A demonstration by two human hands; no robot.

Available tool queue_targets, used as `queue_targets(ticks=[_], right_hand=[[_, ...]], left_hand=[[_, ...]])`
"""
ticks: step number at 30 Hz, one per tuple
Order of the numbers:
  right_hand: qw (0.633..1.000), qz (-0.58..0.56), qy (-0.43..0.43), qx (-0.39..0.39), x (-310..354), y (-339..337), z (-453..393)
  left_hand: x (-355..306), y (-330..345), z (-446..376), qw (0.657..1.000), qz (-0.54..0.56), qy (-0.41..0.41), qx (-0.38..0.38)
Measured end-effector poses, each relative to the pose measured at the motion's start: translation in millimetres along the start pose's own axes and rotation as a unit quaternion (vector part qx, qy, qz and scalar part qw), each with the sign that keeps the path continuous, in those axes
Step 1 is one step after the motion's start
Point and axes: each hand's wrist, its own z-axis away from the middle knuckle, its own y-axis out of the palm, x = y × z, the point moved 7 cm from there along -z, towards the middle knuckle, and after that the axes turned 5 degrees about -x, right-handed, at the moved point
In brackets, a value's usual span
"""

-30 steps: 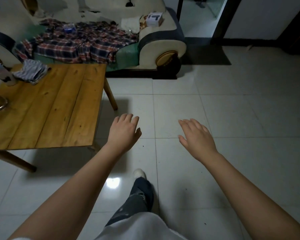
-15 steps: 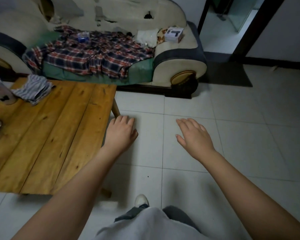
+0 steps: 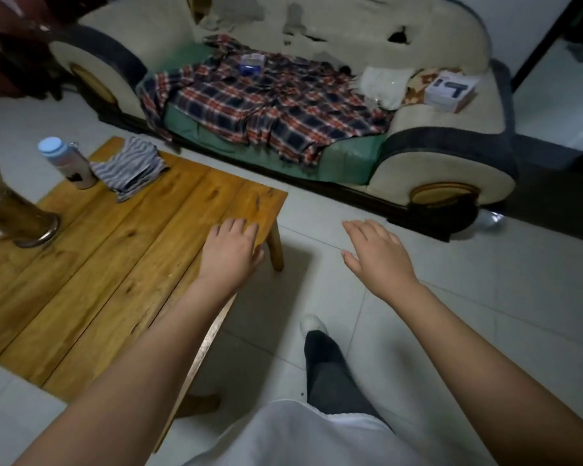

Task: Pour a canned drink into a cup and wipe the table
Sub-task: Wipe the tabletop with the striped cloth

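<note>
Since approx. 1 s ago the wooden table (image 3: 122, 264) has been brought nearer; left hand (image 3: 231, 253) is now seen over its right edge, right hand (image 3: 377, 253) over floor tiles. Both spread flat, nothing held. Striped cloth (image 3: 128, 169) and bottle (image 3: 66, 163) at frame's upper left; no can identifiable yet.

white box (image 3: 450, 91) on sofa armrest, large dark marks, unreadable

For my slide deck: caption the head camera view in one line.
Both empty hands, left hand and right hand, reach out near a wooden table holding a striped cloth.
</note>
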Motion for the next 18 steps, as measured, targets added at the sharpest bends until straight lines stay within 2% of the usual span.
queue_targets(ticks=[9,18], right_hand=[[0.981,0.009,-0.194,0.023,15.9,-2.4,-180.3],[0.928,-0.014,-0.371,0.043,96.8,9.2,-265.5]], left_hand=[[55.1,5.5,-79.0,0.980,0.008,-0.199,0.025],[121.6,-4.1,-51.9,0.919,-0.001,-0.394,0.032]])
